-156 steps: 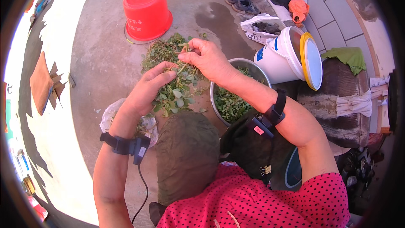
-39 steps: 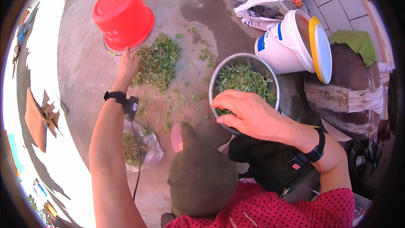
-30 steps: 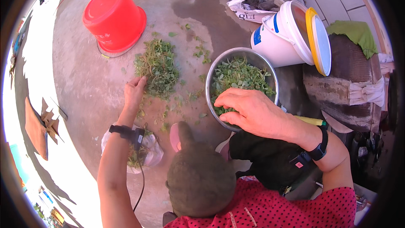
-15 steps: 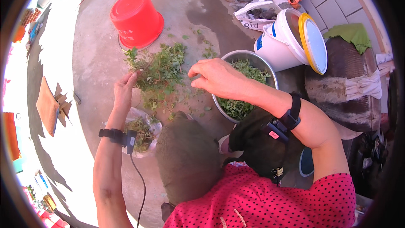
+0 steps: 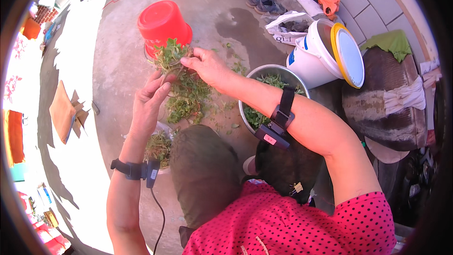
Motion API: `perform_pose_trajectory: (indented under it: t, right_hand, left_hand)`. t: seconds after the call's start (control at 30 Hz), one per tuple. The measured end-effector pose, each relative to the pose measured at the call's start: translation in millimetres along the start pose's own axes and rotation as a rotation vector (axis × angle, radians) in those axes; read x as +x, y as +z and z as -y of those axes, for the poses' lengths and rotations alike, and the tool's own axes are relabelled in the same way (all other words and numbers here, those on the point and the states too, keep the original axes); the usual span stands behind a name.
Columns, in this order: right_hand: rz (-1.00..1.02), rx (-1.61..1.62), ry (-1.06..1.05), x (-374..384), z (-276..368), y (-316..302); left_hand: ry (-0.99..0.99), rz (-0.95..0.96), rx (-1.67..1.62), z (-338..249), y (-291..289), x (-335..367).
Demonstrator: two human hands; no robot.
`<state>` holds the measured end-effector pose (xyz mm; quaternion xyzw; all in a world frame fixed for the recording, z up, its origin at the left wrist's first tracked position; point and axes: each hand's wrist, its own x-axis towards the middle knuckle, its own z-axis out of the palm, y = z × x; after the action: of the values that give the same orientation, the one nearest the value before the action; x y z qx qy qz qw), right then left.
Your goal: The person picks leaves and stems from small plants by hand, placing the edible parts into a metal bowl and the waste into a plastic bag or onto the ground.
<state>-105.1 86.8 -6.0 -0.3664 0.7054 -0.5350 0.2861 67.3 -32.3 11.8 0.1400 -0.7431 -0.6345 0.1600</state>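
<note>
Grey concrete floor [image 5: 115,92] is filling the middle; bright sunlight [image 5: 80,163] is shining at left. A red bucket [image 5: 163,21] is sitting upside down at upper centre. The left hand [image 5: 150,97] and right hand [image 5: 206,67] are pinching leafy stems [image 5: 171,56] above centre, fingers nearly closed. The right forearm [image 5: 264,98] is hiding part of a steel bowl [image 5: 295,76] beside a white bucket [image 5: 314,54].

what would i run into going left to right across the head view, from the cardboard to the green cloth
Brown cardboard → left hand → leafy bunch → right hand → metal bowl → white bucket → green cloth.
</note>
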Motion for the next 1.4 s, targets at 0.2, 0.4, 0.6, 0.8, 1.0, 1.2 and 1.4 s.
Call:
perform_pose_trajectory:
  t: [0.2,0.4,0.6,0.8,1.0,1.2,1.4]
  right_hand:
    - [0.018,0.402,-0.068,-4,13,-9]
    - [0.271,0.432,-0.080,-14,22,-24]
    - [0.354,0.088,-0.206,-18,28,-27]
    - [0.283,-0.045,-0.193,-21,31,-32]
    - [0.356,-0.017,-0.187,-25,35,-34]
    - [0.458,0.405,-0.117,-25,38,-33]
    - [0.457,0.114,-0.238,-27,44,-32]
  left_hand:
    - [-0.314,-0.346,-0.162,-9,-33,-10]
    - [0.179,-0.107,0.200,-39,-20,-3]
    - [0.087,0.152,0.374,-48,6,10]
    - [-0.032,0.274,0.460,-37,0,11]
    - [-0.160,0.316,0.092,-37,0,20]
    - [-0.356,0.238,-0.168,-70,-5,27]
    - [-0.299,0.353,0.167,-84,-14,28]
